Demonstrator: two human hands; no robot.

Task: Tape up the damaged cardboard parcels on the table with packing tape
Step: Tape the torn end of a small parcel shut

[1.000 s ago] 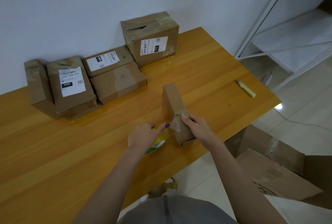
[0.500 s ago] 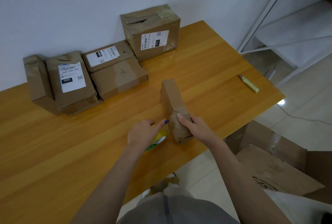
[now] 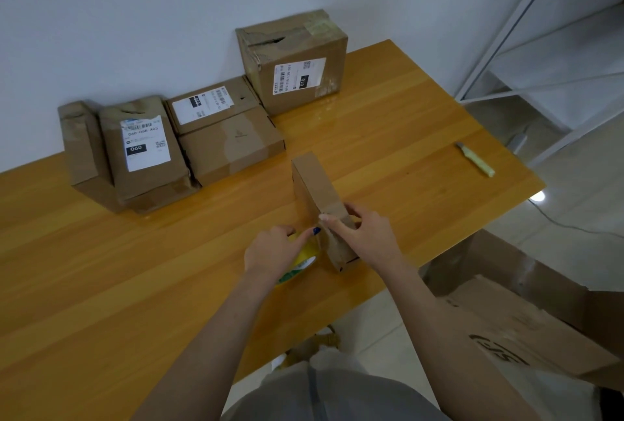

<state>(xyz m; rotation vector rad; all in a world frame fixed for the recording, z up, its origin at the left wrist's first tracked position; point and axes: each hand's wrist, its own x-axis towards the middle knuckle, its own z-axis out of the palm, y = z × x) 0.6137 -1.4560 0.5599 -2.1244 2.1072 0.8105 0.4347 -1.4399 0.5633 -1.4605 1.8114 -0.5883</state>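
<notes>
free: table point(image 3: 405, 157) right of upright parcel point(image 3: 314, 184) | obstacles: stacked parcels point(image 3: 229, 147) rear-left, knife point(image 3: 476, 160)

setting: small packing or parcel-handling room, likely a back office or storeroom.

evidence:
- plain white wall point(image 3: 135, 15) behind a long wooden bench point(image 3: 101, 268) with an orange-brown laminate top.
- cardboard parcels point(image 3: 216, 137) with printed shipping labels and barcodes, lined up on the bench along the wall; several are dented or torn.
- yellow-handled utility knife point(image 3: 476, 160) lying near the bench's far right edge.
- white metal shelf rack point(image 3: 567, 56) standing to the right of the bench.
- pale, glossy tiled floor point(image 3: 574, 191).
- large open cardboard carton point(image 3: 506, 312) on the floor, just beside the bench's near right corner.
</notes>
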